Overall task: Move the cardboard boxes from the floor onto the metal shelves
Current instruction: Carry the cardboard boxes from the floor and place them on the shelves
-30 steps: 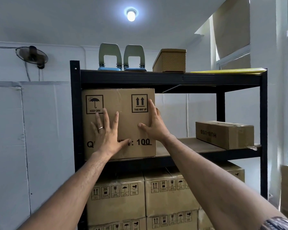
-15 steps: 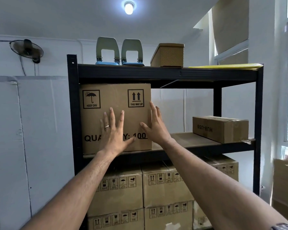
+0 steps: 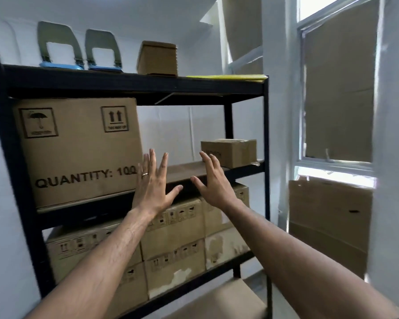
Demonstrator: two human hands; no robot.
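Large cardboard box [image 3: 78, 150] sits upright on middle tier of black metal shelves [image 3: 134, 85], left end. Left hand [image 3: 151, 187] and right hand [image 3: 213, 183] both spread, grip released, just right of box; left fingertips possibly brushing its edge, blur hides contact. Small box [image 3: 229, 151] far right.

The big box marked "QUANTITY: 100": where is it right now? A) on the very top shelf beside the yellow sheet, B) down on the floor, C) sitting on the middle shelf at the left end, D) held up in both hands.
C: the big box sits on the middle shelf against the left post, while the left hand and right hand are open, holding nothing.
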